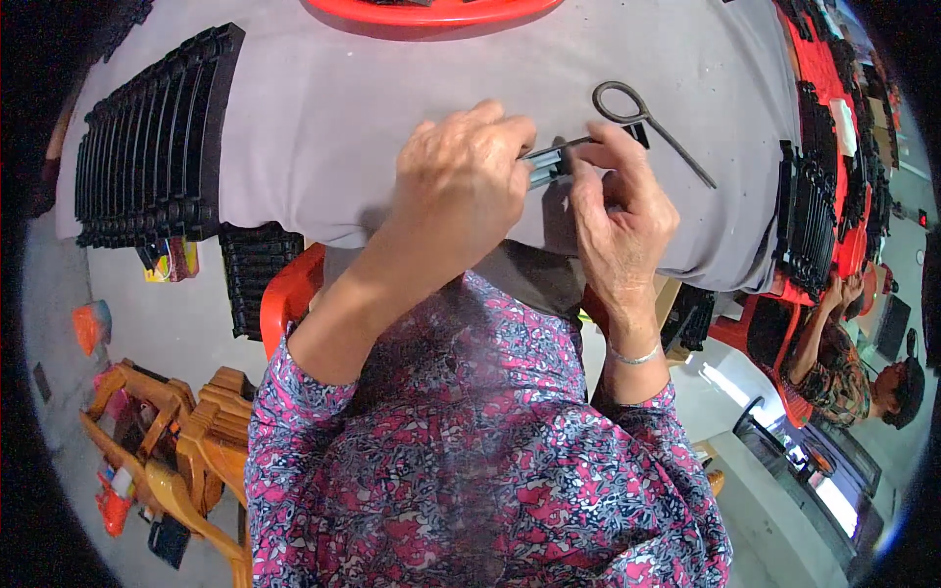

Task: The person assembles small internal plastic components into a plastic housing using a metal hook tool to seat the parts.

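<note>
While grey parts [544, 171] in left hand [461, 176], dark parts [404, 2] in tray [436, 14]

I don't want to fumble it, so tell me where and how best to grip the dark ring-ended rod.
Probably take the rod by its ring, from above and the far side: the wide loop offers an edge to pinch, while the right hand and a small black piece sit close to its near side. The narrow shaft slants off to the lower right.
</note>
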Demonstrator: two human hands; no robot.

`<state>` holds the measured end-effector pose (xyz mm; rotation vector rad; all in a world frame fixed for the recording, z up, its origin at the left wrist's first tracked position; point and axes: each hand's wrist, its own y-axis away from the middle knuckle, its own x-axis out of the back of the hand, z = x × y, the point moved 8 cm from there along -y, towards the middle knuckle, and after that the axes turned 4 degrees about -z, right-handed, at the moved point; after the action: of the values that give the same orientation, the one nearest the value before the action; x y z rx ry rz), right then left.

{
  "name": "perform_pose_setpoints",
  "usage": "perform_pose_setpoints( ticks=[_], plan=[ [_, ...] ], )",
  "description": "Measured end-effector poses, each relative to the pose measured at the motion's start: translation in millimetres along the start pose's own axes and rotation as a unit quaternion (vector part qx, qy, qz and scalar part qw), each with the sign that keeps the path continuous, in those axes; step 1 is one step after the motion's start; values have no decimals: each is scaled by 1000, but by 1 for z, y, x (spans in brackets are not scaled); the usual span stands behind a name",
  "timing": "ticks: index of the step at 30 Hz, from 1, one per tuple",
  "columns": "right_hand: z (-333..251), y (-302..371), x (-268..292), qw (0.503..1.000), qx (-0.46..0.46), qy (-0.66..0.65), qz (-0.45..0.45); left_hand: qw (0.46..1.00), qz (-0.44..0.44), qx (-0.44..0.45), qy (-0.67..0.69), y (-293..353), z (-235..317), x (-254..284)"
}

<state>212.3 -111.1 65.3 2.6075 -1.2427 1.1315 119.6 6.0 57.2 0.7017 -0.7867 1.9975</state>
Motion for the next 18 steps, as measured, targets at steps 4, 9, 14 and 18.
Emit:
perform_pose_setpoints(
  ticks=[4, 9, 14, 18],
  plan=[
    [-11, 3, -7, 998, 45, 22, -38, 1000, 10, -8, 3, 0, 1, 1],
    [-22, 9, -13, 992, 98, 73, -40, 1000, 14, -15, 5, -1, 2, 3],
    [-20, 10, -16, 989, 96, 98, -46, 1000, 13, 7, 25, -5, -5, -5],
    [-3, 3, -8, 995, 23, -10, -98, 998, 9, 1, 57, -4, -5, -4]
  ],
)
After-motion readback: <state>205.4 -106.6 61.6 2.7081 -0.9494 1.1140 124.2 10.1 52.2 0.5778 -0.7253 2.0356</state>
